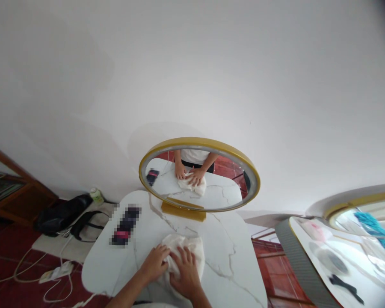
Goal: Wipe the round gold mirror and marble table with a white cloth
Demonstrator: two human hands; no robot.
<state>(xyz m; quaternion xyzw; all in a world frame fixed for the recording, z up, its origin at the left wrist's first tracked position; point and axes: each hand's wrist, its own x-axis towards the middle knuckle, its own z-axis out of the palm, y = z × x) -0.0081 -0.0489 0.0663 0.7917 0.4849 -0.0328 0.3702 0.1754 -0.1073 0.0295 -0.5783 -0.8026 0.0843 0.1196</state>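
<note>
A crumpled white cloth (196, 249) lies on the white marble-patterned table (224, 273), just in front of the mirror's base. My right hand (186, 273) presses on top of it, palm down with the fingers spread. At the cloth's left edge, my left hand (156, 260) has its fingers bent together on the fabric, appearing to pinch it. The oval mirror (199, 142) with a gold frame reflects both hands and the cloth. Part of the cloth is hidden under my hands.
A dark pixelated item (125, 226) lies on the table's left side. A power strip (56, 272) with cables sits on the floor, near a black bag (62, 214) and a pale green container (96, 196). At right, a second table (311, 256) carries a black brush-like item (345, 287).
</note>
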